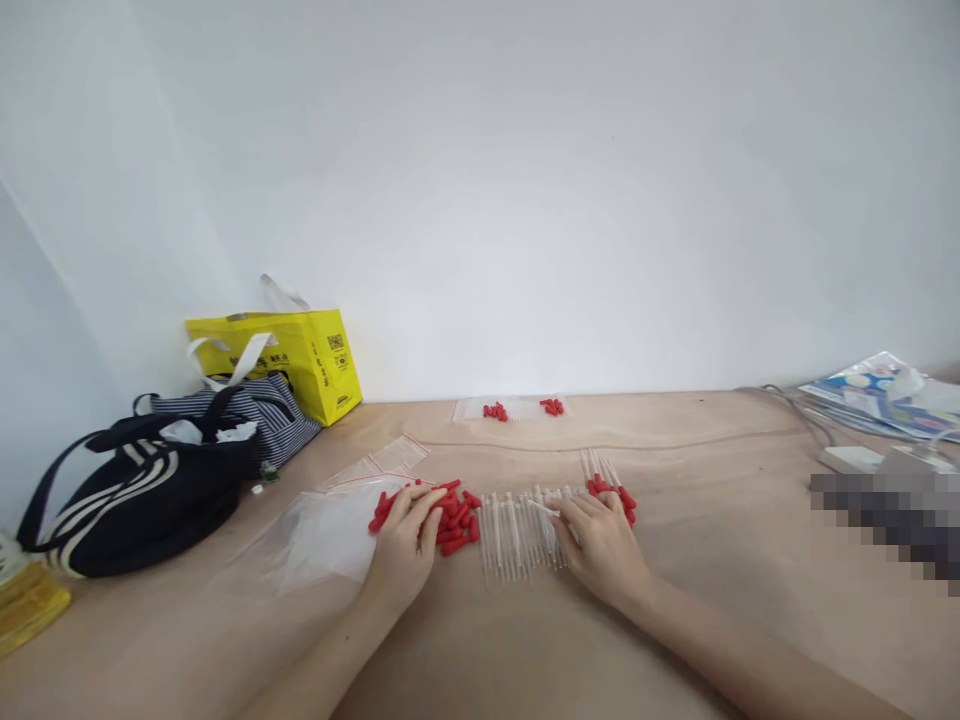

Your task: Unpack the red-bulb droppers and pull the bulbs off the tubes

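Note:
My left hand (406, 535) reaches into a pile of red rubber dropper bulbs (457, 520), its fingers curled and closing over a bulb whose grip is partly hidden. Beside the pile lies a row of thin, clear dropper tubes (510, 540), roughly side by side. My right hand (604, 540) is over the right end of that row, with thumb and fingers pinched on one slanting tube (545, 509). Just past this hand, several tubes fitted with red bulbs (626, 500) lie together, partly covered by the hand.
Clear zip bags (322, 535) lie left of the bulbs. Another bag (517, 408) with red bulbs and tubes rests by the wall. A black bag (150, 490), a striped bag (277, 425) and a yellow bag (322, 365) stand left. Plastic packets (885, 395) and cables (806, 415) lie right.

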A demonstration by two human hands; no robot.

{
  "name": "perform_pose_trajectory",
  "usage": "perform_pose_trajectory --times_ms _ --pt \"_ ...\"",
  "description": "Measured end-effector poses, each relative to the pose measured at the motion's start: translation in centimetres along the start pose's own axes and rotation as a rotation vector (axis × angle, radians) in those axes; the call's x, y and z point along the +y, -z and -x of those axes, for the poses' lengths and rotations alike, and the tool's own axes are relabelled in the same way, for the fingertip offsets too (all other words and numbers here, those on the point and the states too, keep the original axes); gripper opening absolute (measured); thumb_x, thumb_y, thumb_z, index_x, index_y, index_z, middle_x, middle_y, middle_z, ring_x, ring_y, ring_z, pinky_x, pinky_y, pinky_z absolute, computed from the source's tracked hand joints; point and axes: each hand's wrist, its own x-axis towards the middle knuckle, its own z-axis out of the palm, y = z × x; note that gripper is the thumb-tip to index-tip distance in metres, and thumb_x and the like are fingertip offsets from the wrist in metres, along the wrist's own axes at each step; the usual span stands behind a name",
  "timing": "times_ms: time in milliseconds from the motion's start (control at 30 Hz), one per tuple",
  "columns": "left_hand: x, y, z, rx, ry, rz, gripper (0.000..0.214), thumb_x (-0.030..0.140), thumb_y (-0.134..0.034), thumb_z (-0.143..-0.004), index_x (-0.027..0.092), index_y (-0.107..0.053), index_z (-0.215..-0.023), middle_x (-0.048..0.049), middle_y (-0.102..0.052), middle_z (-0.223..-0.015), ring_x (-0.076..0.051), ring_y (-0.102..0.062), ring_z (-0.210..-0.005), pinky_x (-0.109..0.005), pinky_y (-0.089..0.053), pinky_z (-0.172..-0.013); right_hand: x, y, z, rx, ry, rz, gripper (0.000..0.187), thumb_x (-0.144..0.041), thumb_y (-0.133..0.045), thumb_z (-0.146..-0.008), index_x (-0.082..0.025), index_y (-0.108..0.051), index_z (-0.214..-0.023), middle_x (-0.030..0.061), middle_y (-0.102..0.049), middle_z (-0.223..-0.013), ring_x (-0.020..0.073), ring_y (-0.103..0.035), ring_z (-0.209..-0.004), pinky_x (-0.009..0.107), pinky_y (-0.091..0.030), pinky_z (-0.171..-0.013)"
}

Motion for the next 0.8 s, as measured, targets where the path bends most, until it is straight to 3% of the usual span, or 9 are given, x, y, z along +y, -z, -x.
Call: perform_pose_trajectory --times_ms 167,367,600,800 --pt "-2.2 0.3 -0.5 0.016 0.107 -0.044 0.025 0.021 -0.037 -0.082 0.016 -0.055 -0.098 -0.0053 -0.056 -0.085 -0.016 -0.057 -0.076 -0.027 -0.048 -0.07 -0.7 -1.5 -1.4 -0.019 -0.018 0.154 0.018 -0.011 -0.044 -0.077 -0.017 -0.054 -0.063 -0.0009 -0.058 -0.058 0.0114 -0.048 -0.057 0.03 -0.019 -0.066" --pt "-3.5 0.5 -0.5 -0.051 0.167 -0.088 0.016 0.027 -0.043 -0.078 0.019 -0.055 -0.084 -0.0033 -0.062 -0.08 -0.018 -0.058 -0.076 -0.03 -0.047 -0.068 -1.8 -1.9 -1.6 -0.083 0.0 0.222 0.013 -0.018 -0.049 -0.076 -0.02 -0.058 -0.067 0.0014 -0.06 -0.063 0.0157 -0.05 -0.067 0.034 -0.018 -0.068" --pt "-3.5 0.0 0.0 -0.15 0.188 -0.085 0.02 0.033 -0.045 -0.079 0.019 -0.058 -0.083 -0.0035 -0.064 -0.081 -0.019 -0.057 -0.079 -0.034 -0.045 -0.073 -2.4 -1.2 -0.9 -0.158 0.017 0.185 0.026 -0.043 -0.049 -0.077 -0.02 -0.06 -0.073 0.0045 -0.059 -0.073 0.0196 -0.05 -0.075 0.036 -0.022 -0.07" --pt "-3.8 0.7 -0.1 -0.129 0.186 -0.14 0.023 0.036 -0.043 -0.082 0.02 -0.06 -0.084 -0.0033 -0.065 -0.083 -0.021 -0.056 -0.08 -0.036 -0.043 -0.072 -0.2 1.3 0.2 -0.146 -0.001 -0.012 0.021 -0.039 -0.049 -0.079 -0.021 -0.058 -0.088 0.0031 -0.058 -0.077 0.0162 -0.051 -0.073 0.03 -0.027 -0.067"
